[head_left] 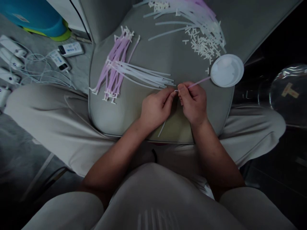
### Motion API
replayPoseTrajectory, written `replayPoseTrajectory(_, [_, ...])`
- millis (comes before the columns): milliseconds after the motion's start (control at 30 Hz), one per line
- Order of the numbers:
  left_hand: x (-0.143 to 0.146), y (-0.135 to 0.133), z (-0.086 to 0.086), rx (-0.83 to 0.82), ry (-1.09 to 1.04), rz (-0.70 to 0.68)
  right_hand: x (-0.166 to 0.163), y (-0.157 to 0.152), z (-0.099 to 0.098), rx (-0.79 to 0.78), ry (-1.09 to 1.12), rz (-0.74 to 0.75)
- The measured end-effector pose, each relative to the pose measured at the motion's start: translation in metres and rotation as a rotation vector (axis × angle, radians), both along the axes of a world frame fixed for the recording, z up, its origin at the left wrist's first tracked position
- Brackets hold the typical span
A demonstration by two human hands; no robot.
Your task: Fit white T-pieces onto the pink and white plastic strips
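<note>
My left hand (157,106) is closed, pinching a small white connector (176,90) that shows between the fingertips of both hands. From beneath that hand a thin translucent tube (162,128) sticks out toward me. My right hand (194,101) is closed around a thin pink tube (199,82), whose far end reaches toward a white bowl (227,83). The exact joint between tube and connector is hidden by fingers. Left of my hands, loose translucent tubes (146,76) lie with one end over a bundle of pink tubes (115,75) fitted with white T-shaped ends.
The grey chair seat (134,118) lies between my knees. Many white T-shaped connectors (203,44) are piled behind the bowl, beside a fan of translucent and pink tubes (199,16). Power strips (11,54) and cables lie on the left floor; a clear stool (290,92) stands right.
</note>
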State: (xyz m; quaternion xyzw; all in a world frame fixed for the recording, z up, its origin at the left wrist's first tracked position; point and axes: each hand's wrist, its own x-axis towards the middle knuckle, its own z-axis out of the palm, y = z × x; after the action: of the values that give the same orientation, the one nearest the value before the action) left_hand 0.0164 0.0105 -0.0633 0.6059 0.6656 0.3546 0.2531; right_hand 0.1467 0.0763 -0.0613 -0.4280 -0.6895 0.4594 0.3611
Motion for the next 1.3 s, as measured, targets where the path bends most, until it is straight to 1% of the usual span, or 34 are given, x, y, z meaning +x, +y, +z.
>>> replayPoseTrajectory(100, [-0.0006,0.0,0.0006,-0.034,0.012,-0.011,0.0001,-0.0002,-0.001,0.006,-0.011,-0.003])
replayPoseTrajectory(267, [-0.0016,-0.0005,-0.001,0.005,-0.081,-0.022,-0.001,-0.0007,0.0022,0.023,-0.021,-0.027])
replayPoseTrajectory(433, [-0.0011,-0.0002,0.0,-0.022,-0.022,-0.023,-0.0018,-0.0005,0.0038,0.013,-0.051,-0.021])
replayPoseTrajectory(500, [-0.0012,0.0,-0.0005,-0.024,-0.032,-0.028,-0.0018,-0.0004,0.0035,0.012,-0.055,-0.018])
replayPoseTrajectory(633, [-0.0017,-0.0001,-0.004,0.019,-0.09,-0.031,-0.0017,-0.0002,0.0033,0.006,-0.064,-0.002])
replayPoseTrajectory(800, [-0.0016,-0.0004,-0.0063,0.055,-0.054,-0.02,-0.0014,0.0004,0.0036,0.021,-0.078,0.023])
replayPoseTrajectory(1000, [-0.0018,0.0007,-0.0081,0.024,-0.077,-0.015,-0.0015,0.0007,0.0033,0.015,-0.056,0.02])
replayPoseTrajectory(1300, [-0.0015,-0.0007,-0.0065,0.067,-0.03,-0.016,-0.001,0.0013,0.0038,0.013,-0.063,0.031])
